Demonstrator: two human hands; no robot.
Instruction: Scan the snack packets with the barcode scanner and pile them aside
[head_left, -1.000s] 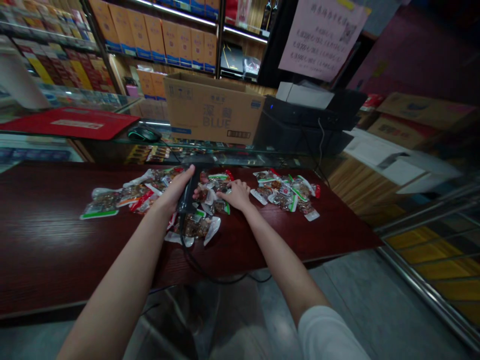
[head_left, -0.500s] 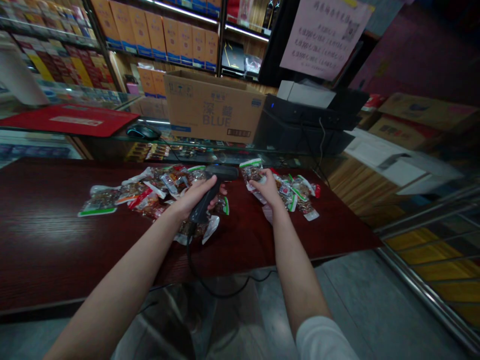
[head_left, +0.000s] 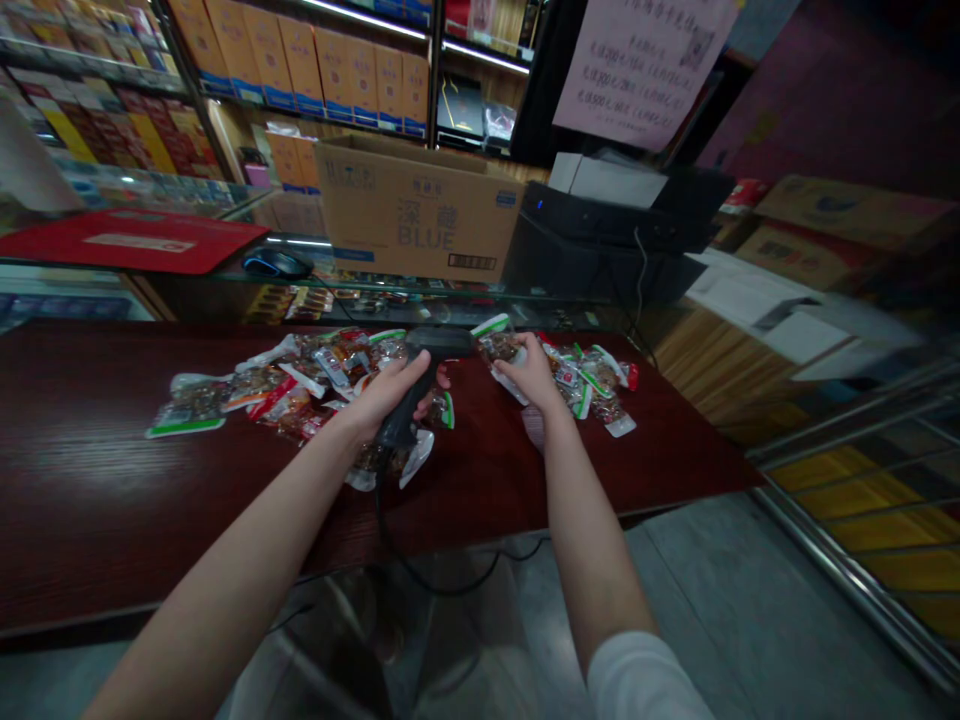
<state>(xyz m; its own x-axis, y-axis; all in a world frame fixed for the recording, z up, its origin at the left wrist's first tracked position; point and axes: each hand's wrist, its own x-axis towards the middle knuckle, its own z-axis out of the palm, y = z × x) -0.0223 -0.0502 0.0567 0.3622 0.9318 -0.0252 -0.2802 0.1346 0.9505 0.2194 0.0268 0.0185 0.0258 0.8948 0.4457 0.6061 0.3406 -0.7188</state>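
Note:
My left hand (head_left: 394, 397) is wrapped round the grip of a black barcode scanner (head_left: 436, 344), whose head points right. A cable runs down from its grip. In my right hand (head_left: 531, 374) is a clear snack packet (head_left: 495, 343) with a green-and-white top edge and brown contents, tilted just right of the scanner head. A heap of similar packets (head_left: 274, 385), some red or orange trimmed, lies under and left of my left hand. Another group of packets (head_left: 600, 385) lies beyond and right of my right hand.
The dark red wooden table (head_left: 97, 480) carries the packets. Behind it, a glass counter holds a cardboard box (head_left: 420, 215), a mouse (head_left: 276, 262), a red mat (head_left: 127, 240) and a black printer (head_left: 622, 215). A metal rack (head_left: 847, 570) stands at the right. The scanner cable (head_left: 442, 590) hangs over the front edge.
The view has shifted slightly. The packet in my right hand has come a little closer to the scanner head. Both hands keep their hold.

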